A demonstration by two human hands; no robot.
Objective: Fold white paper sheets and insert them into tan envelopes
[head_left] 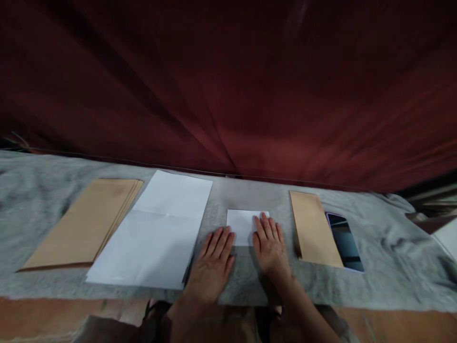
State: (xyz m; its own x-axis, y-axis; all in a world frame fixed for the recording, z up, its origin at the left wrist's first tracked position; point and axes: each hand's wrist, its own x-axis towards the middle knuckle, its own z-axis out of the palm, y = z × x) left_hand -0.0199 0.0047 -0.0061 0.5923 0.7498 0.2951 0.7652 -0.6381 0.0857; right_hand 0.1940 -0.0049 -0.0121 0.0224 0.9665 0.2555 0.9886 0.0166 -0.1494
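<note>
A small white piece of paper (243,227), perhaps folded, lies flat on the grey cloth in front of me. My left hand (210,267) rests palm down at its lower left corner, fingers stretched out and slightly apart. On its right side lies my right hand (270,243), also palm down, with the fingertips over the paper's right edge. Left of my left hand is a stack of large white sheets (153,233), the top one showing a faint crease across it. Neither hand grips anything.
Large brown envelopes (82,224) lie stacked at the far left. Right of my hands are smaller brown envelopes (314,228), with a dark-screened phone (345,243) beside them. The grey cloth (389,257) covers the surface. A dark red curtain (228,95) hangs behind it.
</note>
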